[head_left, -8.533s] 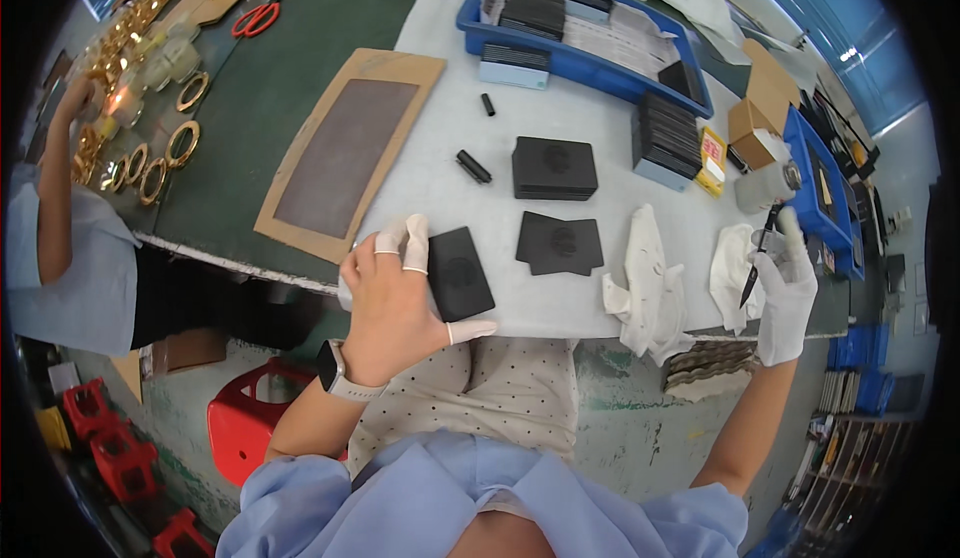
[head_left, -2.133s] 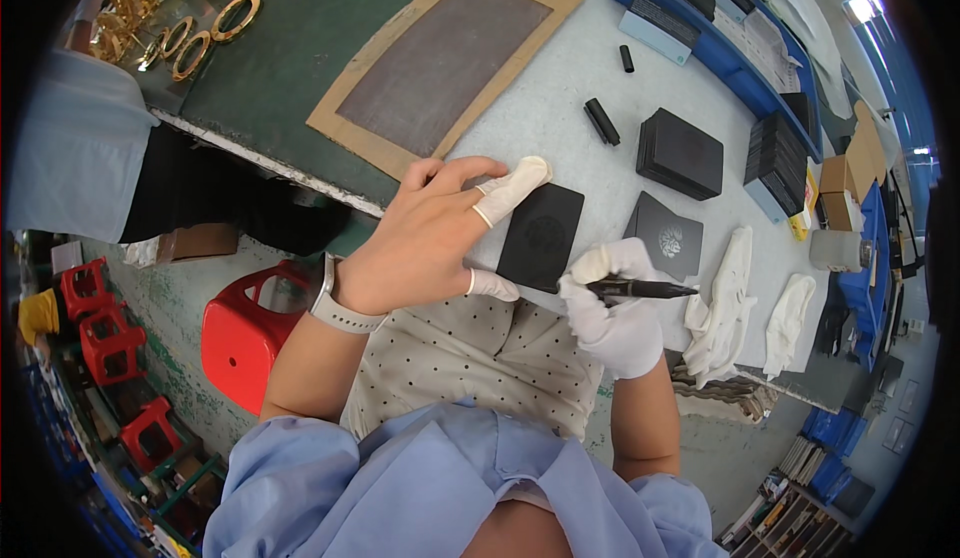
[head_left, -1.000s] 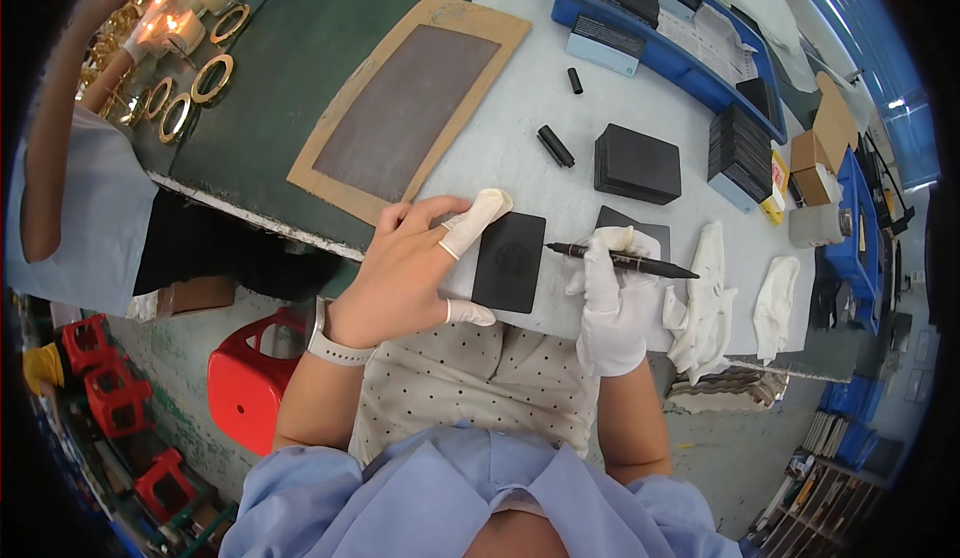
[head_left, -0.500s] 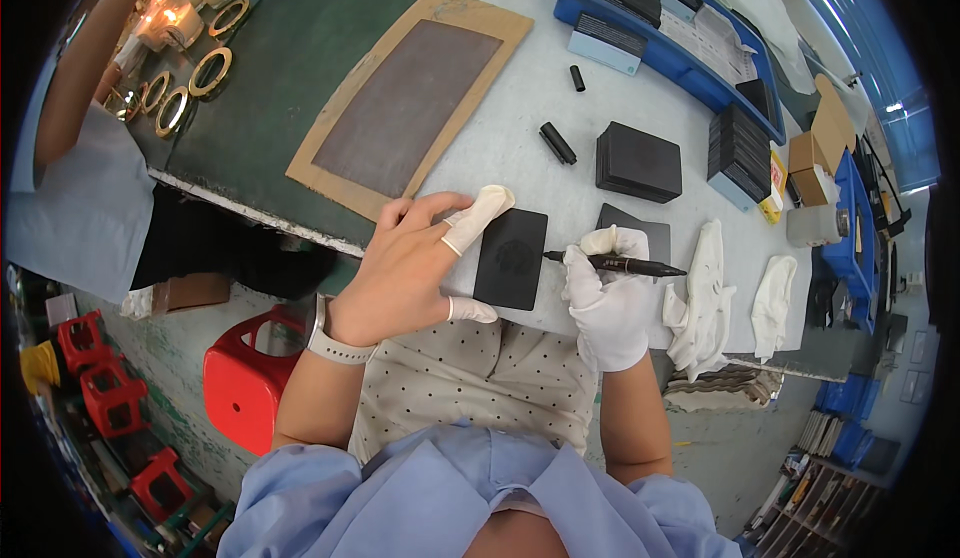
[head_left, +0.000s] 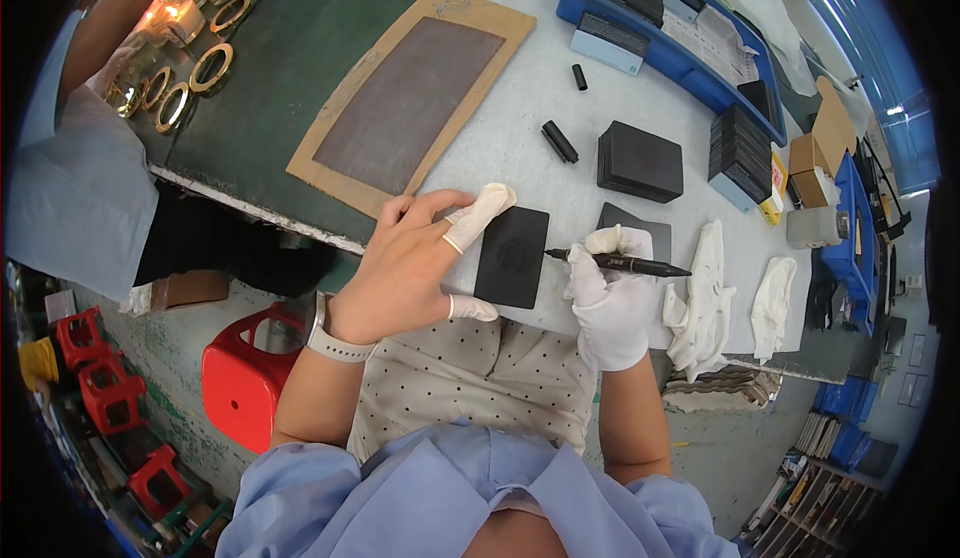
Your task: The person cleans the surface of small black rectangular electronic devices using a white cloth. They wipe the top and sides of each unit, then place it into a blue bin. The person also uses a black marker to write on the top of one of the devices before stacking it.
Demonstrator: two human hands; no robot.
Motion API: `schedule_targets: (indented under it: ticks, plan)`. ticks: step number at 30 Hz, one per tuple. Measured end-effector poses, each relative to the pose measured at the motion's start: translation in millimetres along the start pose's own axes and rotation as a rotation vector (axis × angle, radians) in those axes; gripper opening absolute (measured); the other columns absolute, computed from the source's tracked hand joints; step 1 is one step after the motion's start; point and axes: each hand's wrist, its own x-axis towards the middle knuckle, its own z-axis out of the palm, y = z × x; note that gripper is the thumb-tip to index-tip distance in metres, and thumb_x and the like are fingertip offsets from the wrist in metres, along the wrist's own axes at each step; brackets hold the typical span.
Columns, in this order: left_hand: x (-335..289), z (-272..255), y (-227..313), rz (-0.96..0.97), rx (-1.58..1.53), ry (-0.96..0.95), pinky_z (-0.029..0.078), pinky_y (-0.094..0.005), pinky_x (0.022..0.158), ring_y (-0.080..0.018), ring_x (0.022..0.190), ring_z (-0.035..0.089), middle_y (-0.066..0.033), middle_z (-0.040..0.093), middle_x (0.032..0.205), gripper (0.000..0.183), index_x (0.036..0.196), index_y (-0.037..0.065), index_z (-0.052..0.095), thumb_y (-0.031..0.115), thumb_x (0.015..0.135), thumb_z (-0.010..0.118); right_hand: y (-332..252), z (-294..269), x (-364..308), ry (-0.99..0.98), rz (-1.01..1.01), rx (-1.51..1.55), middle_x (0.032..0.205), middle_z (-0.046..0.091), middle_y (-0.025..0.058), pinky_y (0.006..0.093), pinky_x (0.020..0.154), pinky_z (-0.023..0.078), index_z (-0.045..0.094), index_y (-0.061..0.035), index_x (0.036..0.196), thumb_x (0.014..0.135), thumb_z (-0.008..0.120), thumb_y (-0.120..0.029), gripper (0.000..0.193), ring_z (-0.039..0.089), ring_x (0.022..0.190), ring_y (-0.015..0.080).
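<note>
A thin black rectangular plate [head_left: 520, 243] lies on the pale work surface in front of me. My left hand [head_left: 405, 268] wears white finger cots on index finger and thumb. Those two fingertips bracket and steady the plate at its left side, one near the top corner, one near the bottom. In my white-gloved right hand [head_left: 615, 303] is a black marker pen [head_left: 640, 264], pinched between thumb and fingers. Its tip meets the plate's right edge. Beyond this hand rests another flat black plate [head_left: 655, 233], partly covered by the hand and pen.
A stack of black plates [head_left: 640, 161] and a pen cap [head_left: 559, 143] sit farther back. To the right lie white gloves [head_left: 700, 303]. A blue bin [head_left: 650, 43] stands at the back; a brown-edged board [head_left: 410, 103] is at left. Another person's arm [head_left: 110, 33] reaches in beside gold rings [head_left: 211, 68].
The pen and my right hand have shifted very slightly, with the tip still at the plate's right edge. My left hand stays in place. The other person's arm at far left has moved.
</note>
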Motion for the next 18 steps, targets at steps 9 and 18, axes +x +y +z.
schedule_targets:
  ticks: [9, 18]
  plan:
    - [0, -1, 1, -0.010, -0.011, -0.001, 0.030, -0.0411, 0.097, -0.0238, 0.120, 0.046, -0.0100, 0.059, 0.118, 0.099, 0.140, 0.008, 0.046, 0.041, 0.055, 0.085, 5, -3, 1, -0.056, -0.016, -0.138, 0.082, 0.054, 0.0012, 0.0231, 0.063, 0.045, 0.046, -0.0031, 0.097, 0.085, 0.062, 0.004, 0.022, 0.051, 0.071, 0.0066]
    - [2, -3, 3, -0.012, -0.003, -0.041, 0.030, -0.0413, 0.098, -0.0249, 0.122, 0.045, -0.0112, 0.059, 0.119, 0.103, 0.141, 0.006, 0.044, 0.043, 0.054, 0.085, -4, -4, -6, 0.119, -0.070, 0.210, 0.081, 0.058, 0.0026, 0.0203, 0.056, 0.045, 0.045, -0.0079, 0.103, 0.086, 0.063, 0.006, 0.028, 0.052, 0.062, 0.0053]
